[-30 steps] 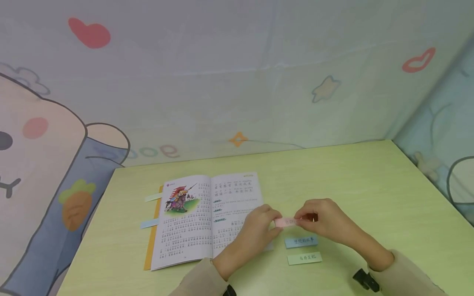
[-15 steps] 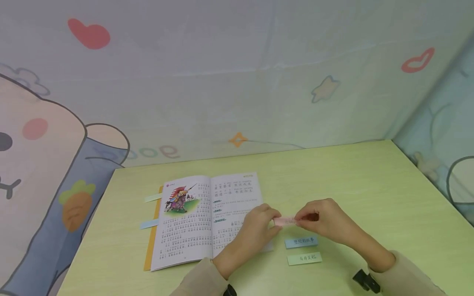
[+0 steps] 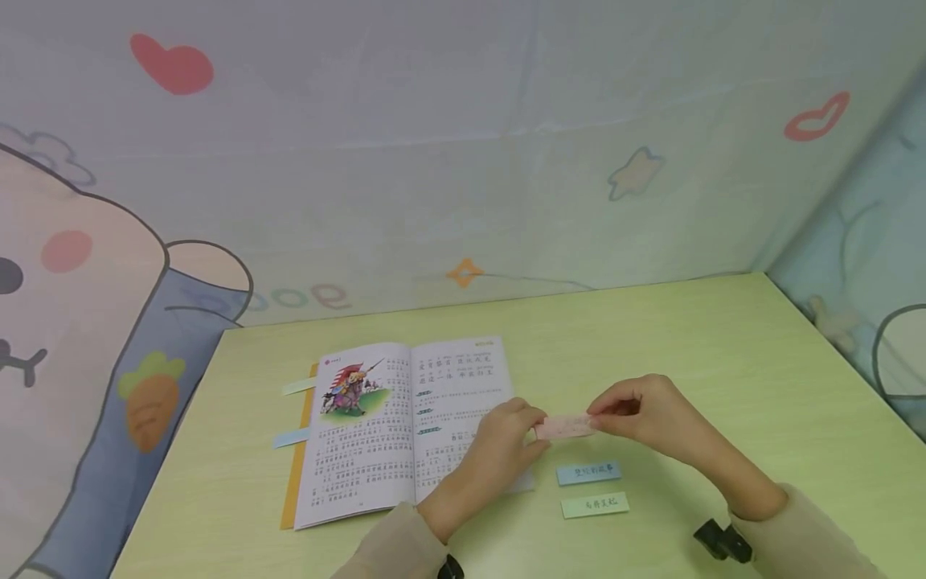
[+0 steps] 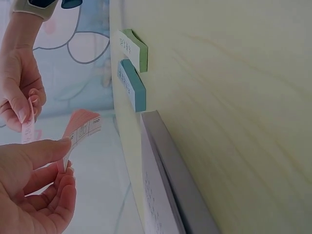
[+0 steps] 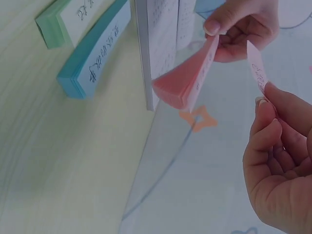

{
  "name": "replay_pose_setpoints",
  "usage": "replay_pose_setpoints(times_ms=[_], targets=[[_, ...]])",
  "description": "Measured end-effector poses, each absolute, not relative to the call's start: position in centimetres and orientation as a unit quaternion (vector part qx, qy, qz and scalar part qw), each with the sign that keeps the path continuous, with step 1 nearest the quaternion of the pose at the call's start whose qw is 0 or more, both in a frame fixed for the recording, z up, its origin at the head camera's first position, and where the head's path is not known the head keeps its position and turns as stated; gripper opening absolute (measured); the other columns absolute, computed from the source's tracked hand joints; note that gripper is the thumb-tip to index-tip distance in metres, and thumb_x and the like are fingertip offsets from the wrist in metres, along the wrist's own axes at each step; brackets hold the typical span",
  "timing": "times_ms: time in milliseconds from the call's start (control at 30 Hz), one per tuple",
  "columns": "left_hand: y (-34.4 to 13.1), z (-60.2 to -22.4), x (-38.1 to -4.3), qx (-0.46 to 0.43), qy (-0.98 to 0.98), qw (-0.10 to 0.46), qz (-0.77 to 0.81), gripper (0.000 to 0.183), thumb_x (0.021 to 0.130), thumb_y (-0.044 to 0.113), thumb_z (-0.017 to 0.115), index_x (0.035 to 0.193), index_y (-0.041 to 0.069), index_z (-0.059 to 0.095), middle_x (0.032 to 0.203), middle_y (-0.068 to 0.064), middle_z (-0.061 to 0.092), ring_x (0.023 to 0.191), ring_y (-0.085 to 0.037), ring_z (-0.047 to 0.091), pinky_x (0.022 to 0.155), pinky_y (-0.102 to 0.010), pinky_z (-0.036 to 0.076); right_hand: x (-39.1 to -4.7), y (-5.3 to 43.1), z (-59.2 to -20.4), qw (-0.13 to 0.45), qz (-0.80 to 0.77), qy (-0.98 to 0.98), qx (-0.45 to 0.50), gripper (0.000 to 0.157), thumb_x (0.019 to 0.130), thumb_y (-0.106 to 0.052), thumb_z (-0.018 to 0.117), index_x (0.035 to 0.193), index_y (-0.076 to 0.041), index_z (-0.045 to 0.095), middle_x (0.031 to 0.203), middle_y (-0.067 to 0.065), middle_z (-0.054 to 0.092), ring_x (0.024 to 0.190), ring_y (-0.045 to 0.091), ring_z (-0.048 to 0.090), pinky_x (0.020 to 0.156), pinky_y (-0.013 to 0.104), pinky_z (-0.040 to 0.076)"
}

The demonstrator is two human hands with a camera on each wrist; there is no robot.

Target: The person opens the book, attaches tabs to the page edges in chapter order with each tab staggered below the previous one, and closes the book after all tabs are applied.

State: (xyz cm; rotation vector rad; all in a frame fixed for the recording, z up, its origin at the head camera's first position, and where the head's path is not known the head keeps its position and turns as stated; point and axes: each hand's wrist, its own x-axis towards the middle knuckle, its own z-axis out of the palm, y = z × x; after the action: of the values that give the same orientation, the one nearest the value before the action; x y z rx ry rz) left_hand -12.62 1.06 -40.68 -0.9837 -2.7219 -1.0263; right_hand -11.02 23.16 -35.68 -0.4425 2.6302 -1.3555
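Observation:
My left hand [image 3: 492, 446] pinches one end of a pink sticky-note pad [image 5: 178, 83], whose loose end fans out. Between the thumb and fingertips of my right hand [image 3: 654, 422] is a single pink sticky note [image 5: 256, 66] with handwriting on it. Both wrist views show this note apart from the pad, while in the head view the two overlap. A blue sticky-note pad [image 3: 588, 473] and a green sticky-note pad [image 3: 596, 505], each with handwriting on top, lie on the table below the hands.
An open book [image 3: 362, 466] lies to the left, partly covered by my left hand and forearm. A green tab [image 3: 300, 387] and a blue tab [image 3: 292, 437] stick out past its left edge. Behind the table [image 3: 687, 346] hangs a printed cloth [image 3: 434, 161].
My right hand has moved up and slightly right, drawing the single pink sticky note off the pad. The left hand stays almost where it was with the pad.

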Motion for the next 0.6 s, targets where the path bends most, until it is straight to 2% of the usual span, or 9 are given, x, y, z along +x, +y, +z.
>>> replay_pose_setpoints(times_ms=[200,400,600], targets=[[1.9,-41.4,-13.0,-0.320,-0.887,0.030,-0.331,0.022,0.077,0.011,0.075,0.096,0.004,0.070,0.086,-0.001,0.062,0.074,-0.007,0.052,0.066,-0.013,0.043,-11.5,24.0,-35.5,0.089,-0.477,0.868,-0.103,0.015,0.080,-0.017,0.073,0.090,-0.006,0.072,0.081,0.004,0.067,0.066,0.012,0.058,0.058,0.025,0.051],[3.3,-42.1,-13.2,-0.323,-0.893,0.005,-0.312,0.021,0.080,0.013,0.072,0.099,0.003,0.070,0.084,0.000,0.060,0.072,-0.006,0.050,0.067,-0.013,0.042,-11.8,24.3,-35.7,0.089,-0.489,0.862,-0.098,0.017,0.080,-0.017,0.074,0.090,-0.003,0.072,0.081,0.006,0.066,0.065,0.013,0.057,0.057,0.025,0.050],[4.4,-43.3,-13.3,-0.323,-0.897,0.006,-0.302,0.019,0.077,0.011,0.072,0.095,0.006,0.072,0.077,0.002,0.059,0.063,-0.004,0.045,0.058,-0.011,0.037,-12.0,24.3,-35.7,0.094,-0.506,0.853,-0.083,0.020,0.080,-0.017,0.074,0.091,-0.001,0.071,0.081,0.008,0.066,0.067,0.013,0.057,0.059,0.025,0.051]])
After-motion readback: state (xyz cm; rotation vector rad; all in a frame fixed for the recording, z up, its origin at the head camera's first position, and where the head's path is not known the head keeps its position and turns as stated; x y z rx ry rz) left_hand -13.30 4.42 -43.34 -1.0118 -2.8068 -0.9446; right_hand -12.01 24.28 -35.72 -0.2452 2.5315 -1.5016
